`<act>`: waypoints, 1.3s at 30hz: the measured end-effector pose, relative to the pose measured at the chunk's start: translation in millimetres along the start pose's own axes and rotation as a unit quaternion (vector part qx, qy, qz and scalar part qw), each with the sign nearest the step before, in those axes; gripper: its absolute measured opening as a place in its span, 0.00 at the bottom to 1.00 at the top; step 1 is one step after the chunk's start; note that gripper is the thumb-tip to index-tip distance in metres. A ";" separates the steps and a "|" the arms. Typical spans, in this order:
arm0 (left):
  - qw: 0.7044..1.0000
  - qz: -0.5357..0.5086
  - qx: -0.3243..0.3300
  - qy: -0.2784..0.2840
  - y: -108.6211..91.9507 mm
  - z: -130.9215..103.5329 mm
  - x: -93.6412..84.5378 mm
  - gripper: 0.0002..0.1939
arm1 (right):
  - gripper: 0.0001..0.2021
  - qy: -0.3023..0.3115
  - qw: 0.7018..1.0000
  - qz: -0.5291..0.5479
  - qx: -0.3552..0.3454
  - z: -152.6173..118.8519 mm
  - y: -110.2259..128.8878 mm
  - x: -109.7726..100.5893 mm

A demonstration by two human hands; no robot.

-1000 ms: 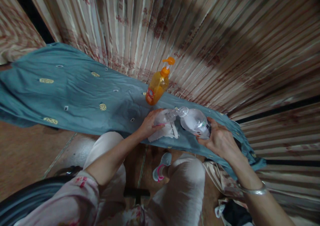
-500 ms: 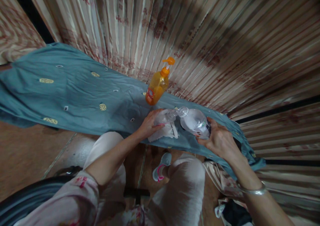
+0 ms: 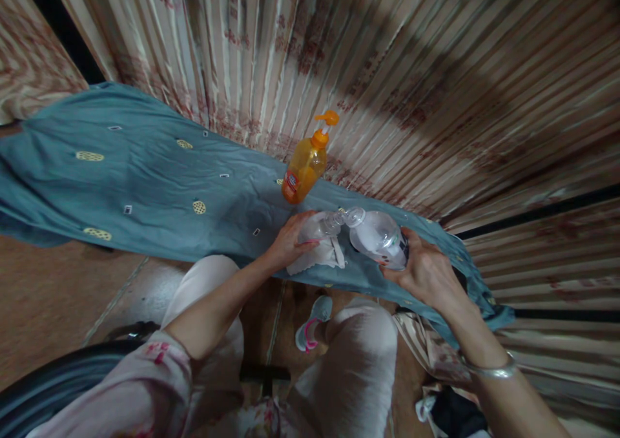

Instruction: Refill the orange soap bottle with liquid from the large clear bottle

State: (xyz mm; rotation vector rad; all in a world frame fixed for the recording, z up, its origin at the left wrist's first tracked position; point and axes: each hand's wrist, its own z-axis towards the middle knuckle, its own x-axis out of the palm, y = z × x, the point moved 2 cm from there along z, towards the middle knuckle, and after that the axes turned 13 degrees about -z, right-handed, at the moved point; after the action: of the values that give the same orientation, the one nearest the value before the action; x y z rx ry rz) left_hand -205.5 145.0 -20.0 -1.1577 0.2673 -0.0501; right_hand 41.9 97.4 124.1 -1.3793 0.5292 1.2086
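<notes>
My left hand (image 3: pixel 290 238) is wrapped round a small clear bottle (image 3: pixel 317 227), its neck turned to the right. In my right hand (image 3: pixel 421 267) is a larger clear plastic bottle (image 3: pixel 380 234), tipped to the left so that its mouth meets the small bottle's neck. Whether liquid passes between them I cannot make out. Beneath the small bottle lies a crumpled white tissue (image 3: pixel 322 257). An orange pump bottle (image 3: pixel 305 170) stands upright just beyond my left hand, with neither hand touching it.
A teal cloth (image 3: pixel 159 186) with pineapple prints covers the long narrow table. Pleated patterned curtains (image 3: pixel 271 57) hang along its far side. Dark rods (image 3: pixel 562 212) cross the curtains at the right. Below are my knees and a dark bundle (image 3: pixel 455 412) on the floor.
</notes>
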 end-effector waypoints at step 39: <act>1.000 0.008 0.025 -0.007 2.5 -0.9 1.9 0.33 | 0.31 0.000 1.000 -0.002 -0.003 0.4 -0.2 0.1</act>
State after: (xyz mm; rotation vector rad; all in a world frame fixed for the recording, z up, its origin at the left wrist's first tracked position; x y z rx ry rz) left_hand -204.1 145.0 -23.0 -1.1053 0.2616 -0.0347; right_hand 41.9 97.8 124.2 -1.3849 0.5242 1.2075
